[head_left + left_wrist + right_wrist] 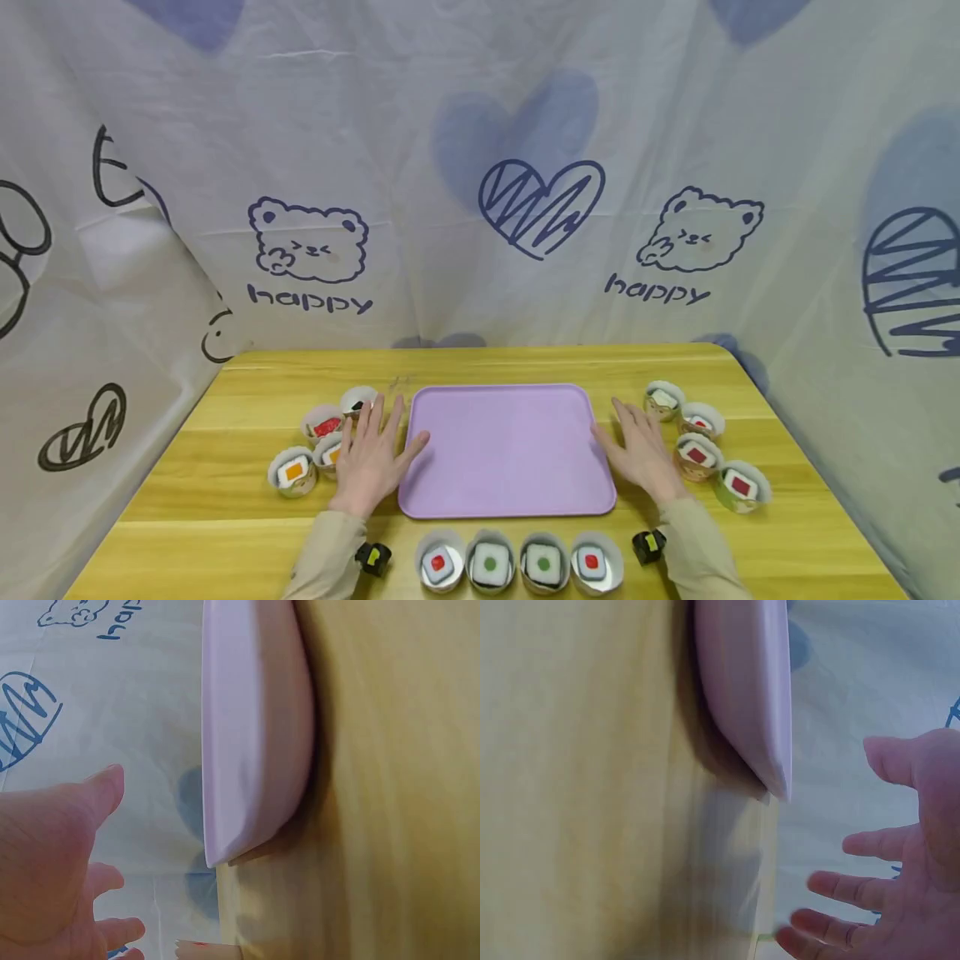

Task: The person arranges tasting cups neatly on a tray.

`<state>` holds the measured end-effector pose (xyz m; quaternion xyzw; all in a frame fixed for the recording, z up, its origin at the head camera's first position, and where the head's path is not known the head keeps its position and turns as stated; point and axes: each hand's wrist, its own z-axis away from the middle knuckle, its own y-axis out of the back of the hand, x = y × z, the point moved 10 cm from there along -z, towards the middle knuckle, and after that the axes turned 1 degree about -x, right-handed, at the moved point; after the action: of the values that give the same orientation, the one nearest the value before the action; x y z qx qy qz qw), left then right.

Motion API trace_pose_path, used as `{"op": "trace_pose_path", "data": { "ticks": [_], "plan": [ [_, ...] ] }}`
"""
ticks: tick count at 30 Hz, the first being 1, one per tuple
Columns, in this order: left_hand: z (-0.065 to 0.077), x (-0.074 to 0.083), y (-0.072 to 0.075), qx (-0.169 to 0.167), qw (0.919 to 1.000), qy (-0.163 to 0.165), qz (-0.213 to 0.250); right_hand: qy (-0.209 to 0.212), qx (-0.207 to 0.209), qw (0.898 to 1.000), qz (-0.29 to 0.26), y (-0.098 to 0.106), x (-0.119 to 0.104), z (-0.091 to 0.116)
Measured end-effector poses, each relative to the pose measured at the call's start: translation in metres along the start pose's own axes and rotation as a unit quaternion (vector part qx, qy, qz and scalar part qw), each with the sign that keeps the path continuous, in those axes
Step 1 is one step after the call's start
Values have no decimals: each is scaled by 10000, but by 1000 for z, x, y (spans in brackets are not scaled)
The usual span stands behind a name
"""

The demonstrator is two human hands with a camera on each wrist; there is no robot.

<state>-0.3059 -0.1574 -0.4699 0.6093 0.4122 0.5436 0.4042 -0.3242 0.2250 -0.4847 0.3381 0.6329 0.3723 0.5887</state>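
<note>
A lilac tray (510, 454) lies on the wooden table between the two hands. At its left edge is the left hand (371, 462), fingers spread and straight, thumb over the rim in the head view. The right hand (643, 454) is at the right edge, its fingers also extended. Neither palm holds anything in the left or right wrist views, where the tray's side wall (259, 735) stands near the thumbs. Under the left fingers, partly hidden, are paper cups holding sushi-like pieces, one with an orange square (332, 454) on white.
More cups with white-and-red pieces (696, 457) stand beyond the right hand. Along the near edge is a row of cups, some with green-dotted white blocks (491, 565). An orange-topped piece (293, 472) sits in a cup at left. A printed cloth (420, 250) hangs behind the table.
</note>
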Motion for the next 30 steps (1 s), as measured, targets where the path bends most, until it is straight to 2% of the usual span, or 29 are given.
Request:
{"op": "trace_pose_path", "data": {
  "ticks": [5,12,17,23,30],
  "plan": [
    [-3,0,5,-56,10000,-42,-45,1,-101,9997,-203,0,-1,-10],
    [-9,-2,9,-183,9997,-141,-43,54,-192,9998,-11,-4,-4,-29],
    [-12,-3,10,-383,9989,-215,142,-115,-486,9985,-236,-12,-5,-42],
    [-14,1,17,-536,9967,-512,345,-324,-823,9950,-472,-22,-4,-50],
    [-23,-5,22,-885,9931,-616,452,-427,-770,9949,-483,-24,-3,-57]
  ]
}}
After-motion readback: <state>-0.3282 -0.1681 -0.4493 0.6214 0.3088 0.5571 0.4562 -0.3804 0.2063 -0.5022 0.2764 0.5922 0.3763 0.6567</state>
